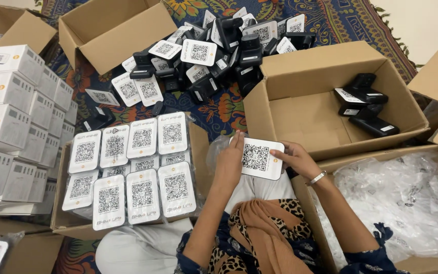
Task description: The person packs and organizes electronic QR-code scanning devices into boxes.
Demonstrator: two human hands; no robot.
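I hold a white card-faced device (259, 158) with a square code pattern in front of my lap. My left hand (229, 161) grips its left edge and my right hand (296, 158) grips its right edge. A silver bangle (316, 178) sits on my right wrist. Just left of my left hand stands an open cardboard box (198, 142) packed with rows of the same white devices (138, 172). Behind the held device is a larger cardboard box (300, 76) with a few black devices (363, 104) in its right corner.
A pile of black and white devices (214, 50) lies on the patterned rug. White cartons (11, 122) are stacked at left. A box of clear plastic bags (406, 198) stands at right. An empty open box (112, 30) sits at the back left.
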